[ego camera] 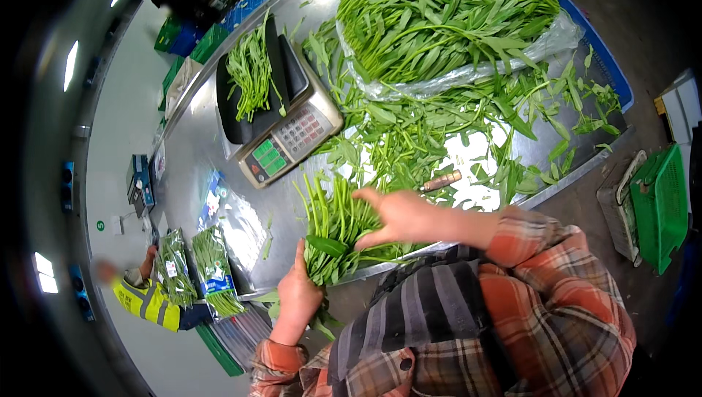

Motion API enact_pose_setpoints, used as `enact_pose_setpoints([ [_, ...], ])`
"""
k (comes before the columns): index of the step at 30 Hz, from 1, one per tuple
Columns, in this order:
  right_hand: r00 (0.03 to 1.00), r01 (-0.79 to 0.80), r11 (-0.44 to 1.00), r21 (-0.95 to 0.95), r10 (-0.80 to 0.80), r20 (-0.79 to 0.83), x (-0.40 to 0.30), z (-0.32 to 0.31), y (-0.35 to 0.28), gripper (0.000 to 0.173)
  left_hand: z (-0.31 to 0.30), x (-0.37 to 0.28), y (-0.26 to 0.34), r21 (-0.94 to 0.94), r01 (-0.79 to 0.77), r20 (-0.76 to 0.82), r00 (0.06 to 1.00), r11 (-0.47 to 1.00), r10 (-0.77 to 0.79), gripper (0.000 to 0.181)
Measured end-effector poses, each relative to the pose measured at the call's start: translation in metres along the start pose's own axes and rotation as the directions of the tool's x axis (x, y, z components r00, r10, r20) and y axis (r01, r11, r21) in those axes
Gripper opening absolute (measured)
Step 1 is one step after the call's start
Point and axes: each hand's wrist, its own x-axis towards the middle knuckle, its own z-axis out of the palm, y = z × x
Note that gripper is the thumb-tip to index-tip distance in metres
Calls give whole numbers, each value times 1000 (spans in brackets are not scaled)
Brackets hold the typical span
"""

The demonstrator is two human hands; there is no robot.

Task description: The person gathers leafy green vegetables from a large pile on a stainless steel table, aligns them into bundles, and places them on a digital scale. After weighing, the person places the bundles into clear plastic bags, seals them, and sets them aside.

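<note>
My left hand (299,293) is closed around the leafy end of a bunch of long-stemmed leafy greens (334,232) at the metal table's near edge. Over the same bunch is my right hand (392,216), thumb and fingers spread at its side; whether it touches the stems is unclear. A digital scale (301,134) stands beyond, its black pan (230,123) bearing a smaller bunch of greens (252,76). Loose greens (400,150) lie around a brown-handled tool (441,180), perhaps a knife. A large heap of greens (449,18) rests on clear plastic film.
Two packed bags of greens (214,265) (175,268) and flat plastic bags (233,221) lie at the table's left end. A person in a yellow vest (145,301) stands there. A blue basket (603,62) and green crate (658,208) are at the right.
</note>
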Motion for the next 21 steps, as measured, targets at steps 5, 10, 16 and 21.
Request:
enact_pose_setpoints([
  [5, 938, 218, 968, -121, -242, -247, 31, 27, 30, 11, -7, 5, 12, 142, -16, -161, 986, 990, 40, 99],
  [10, 886, -100, 992, 76, 124, -446, 31, -39, 47, 24, -11, -3, -23, 273, -76, -397, 899, 959, 184, 87],
  [16, 1000, 13, 1000, 19, -14, 26, 60, -47, 14, 73, -27, 7, -19, 482, -196, -342, 855, 854, 389, 74],
  [21, 974, 113, 993, 39, -118, 194, 72, -1, 11, 100, -44, 17, -5, 597, -293, -293, 787, 747, 543, 66],
])
